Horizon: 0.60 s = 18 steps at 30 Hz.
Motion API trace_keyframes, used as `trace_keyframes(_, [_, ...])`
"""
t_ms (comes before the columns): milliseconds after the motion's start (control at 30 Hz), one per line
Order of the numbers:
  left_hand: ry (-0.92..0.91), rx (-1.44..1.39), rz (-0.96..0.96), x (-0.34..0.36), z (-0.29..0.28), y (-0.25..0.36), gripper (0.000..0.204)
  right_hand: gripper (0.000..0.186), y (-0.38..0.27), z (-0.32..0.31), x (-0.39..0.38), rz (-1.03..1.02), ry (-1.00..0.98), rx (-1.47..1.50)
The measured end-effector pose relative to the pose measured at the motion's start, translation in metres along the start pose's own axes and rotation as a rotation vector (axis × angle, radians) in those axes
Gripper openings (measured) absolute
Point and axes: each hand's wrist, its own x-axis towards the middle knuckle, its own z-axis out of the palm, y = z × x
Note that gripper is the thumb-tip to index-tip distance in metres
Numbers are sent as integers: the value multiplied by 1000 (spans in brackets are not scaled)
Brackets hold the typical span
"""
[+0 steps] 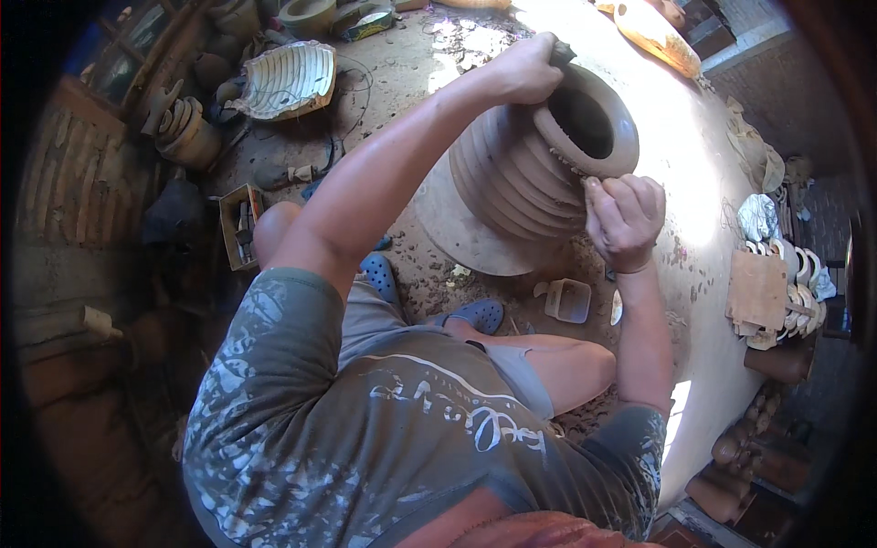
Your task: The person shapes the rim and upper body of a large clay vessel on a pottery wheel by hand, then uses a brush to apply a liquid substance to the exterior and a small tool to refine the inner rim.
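Both hands grip the ribbed clay pot: left atop, right at rim.

A small box, open-topped and rectangular with pale yellowish walls, is seen at left of centre on the dirt floor, with dark tools stood inside. A flat packet, greenish with a yellow edge, is noted at the top centre. No labels, signs or screens are made out.
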Motion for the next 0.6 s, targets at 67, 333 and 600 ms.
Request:
trace_keyframes(67, [13,-21,28,2,2,-6,54,13,12,-8,-12,73,-42,61])
trace_keyframes(333, [-42,-233,5,12,13,-19,52,18,26,-41,-12,471,-186,410])
trace_keyframes(600, [-112,-300,-26,15,13,-17,50,38,41,-25,38,79,-409,252])
